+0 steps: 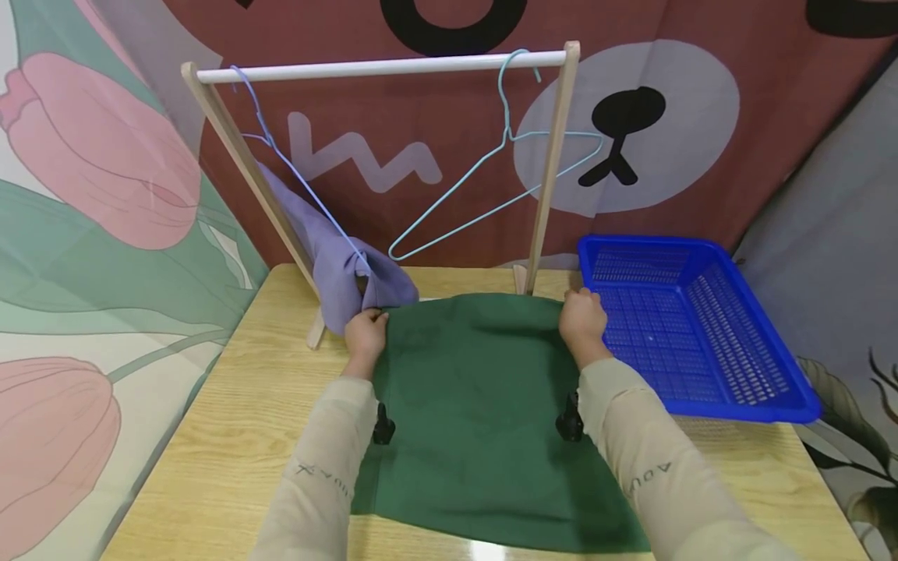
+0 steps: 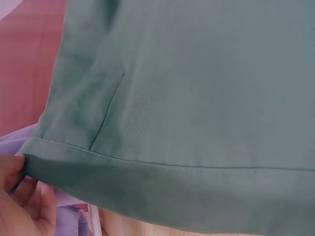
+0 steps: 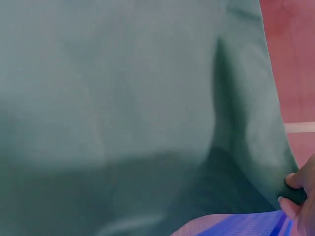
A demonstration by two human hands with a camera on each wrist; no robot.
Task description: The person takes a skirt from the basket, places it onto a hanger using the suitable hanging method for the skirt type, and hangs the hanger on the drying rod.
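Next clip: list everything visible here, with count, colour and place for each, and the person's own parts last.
green cloth: 1, dark green, spread on the table in the middle, far corners held.
purple cloth: 1, lilac, draped on the left hanger, its lower end on the table.
hangers: 2, light blue wire, hooked on the rail; the right one bare.
rack: 1, pale wood legs with a white rail, at the table's far edge.
basket: 1, blue plastic mesh, on the table's right side.
table: 1, light wood grain.
backdrop: printed fabric, dark red with a bear face behind, tulips at left.
left hand: 1, pinches the green cloth's far left corner.
right hand: 1, pinches its far right corner.
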